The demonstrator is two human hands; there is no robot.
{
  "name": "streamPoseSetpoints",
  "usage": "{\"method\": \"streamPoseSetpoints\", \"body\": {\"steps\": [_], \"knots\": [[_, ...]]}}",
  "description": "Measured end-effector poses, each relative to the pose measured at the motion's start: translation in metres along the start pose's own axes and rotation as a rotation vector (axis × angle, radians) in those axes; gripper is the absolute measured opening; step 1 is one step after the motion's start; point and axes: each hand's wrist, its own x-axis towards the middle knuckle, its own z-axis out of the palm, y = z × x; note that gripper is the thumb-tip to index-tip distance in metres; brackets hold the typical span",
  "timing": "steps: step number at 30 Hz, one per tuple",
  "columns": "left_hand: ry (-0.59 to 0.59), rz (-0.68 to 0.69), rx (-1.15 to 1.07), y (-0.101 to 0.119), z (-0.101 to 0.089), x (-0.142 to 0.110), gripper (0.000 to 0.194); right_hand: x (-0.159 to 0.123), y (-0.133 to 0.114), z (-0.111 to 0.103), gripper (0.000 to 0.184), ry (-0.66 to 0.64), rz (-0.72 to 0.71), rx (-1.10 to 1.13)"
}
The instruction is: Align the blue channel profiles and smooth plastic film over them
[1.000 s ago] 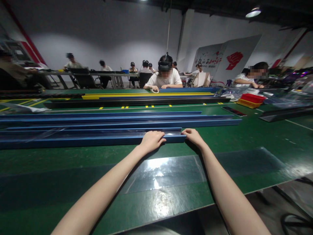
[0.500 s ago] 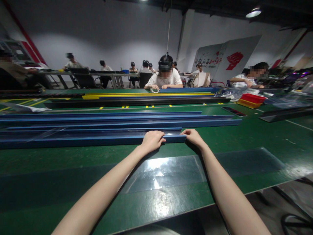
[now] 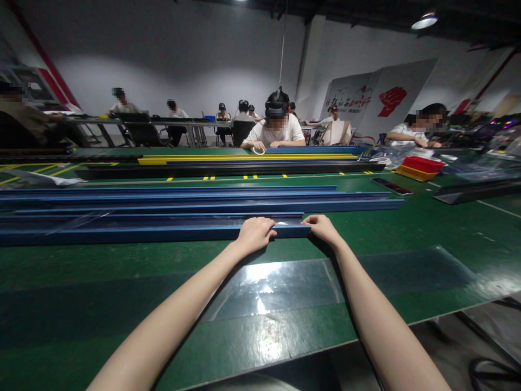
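A long blue channel strip (image 3: 163, 234) lies lengthwise on the green table (image 3: 407, 228), with clear film (image 3: 287, 222) inside its trough near the right end. My left hand (image 3: 256, 233) is wrapped over the strip's near wall, fingers reaching into the trough and thumb on the outer face. At the strip's right end, my right hand (image 3: 321, 226) is closed in a pinch; its fingertips touch the end, and whether they grip the film or the strip's edge is too small to make out. A flat clear plastic sheet (image 3: 280, 288) lies under my forearms.
More blue strips (image 3: 366, 205) lie just beyond. Farther off are black strips (image 3: 228, 169), yellow strips (image 3: 244, 157), a phone (image 3: 391, 186) and a red bin (image 3: 421, 164). A co-worker (image 3: 279, 127) sits opposite, another person (image 3: 419, 130) at the right. The table's near edge (image 3: 301, 355) crosses below.
Both my hands stay in place on the strip with hardly any motion. The view has shifted very slightly. The person at the right moved an arm.
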Motion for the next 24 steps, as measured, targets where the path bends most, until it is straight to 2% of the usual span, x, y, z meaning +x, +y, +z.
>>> {"method": "streamPoseSetpoints", "body": {"steps": [10,13,16,21,24], "knots": [[-0.002,0.017,-0.010,-0.003,0.002,-0.001,0.021,-0.002,-0.005,-0.004,0.018,-0.008,-0.010,-0.010],[-0.008,0.058,0.003,-0.005,0.001,-0.001,0.022,-0.004,-0.009,-0.007,0.023,-0.006,0.012,-0.007],[-0.013,0.083,0.028,-0.004,-0.002,-0.002,0.023,-0.008,-0.016,-0.011,0.032,0.056,0.001,-0.030],[-0.025,0.060,0.075,-0.002,-0.010,-0.002,0.024,-0.019,-0.037,-0.008,0.038,0.135,-0.169,-0.270],[-0.057,0.049,0.087,-0.005,-0.016,-0.002,0.022,-0.028,-0.051,-0.001,0.036,0.086,-0.399,-0.507]]}}
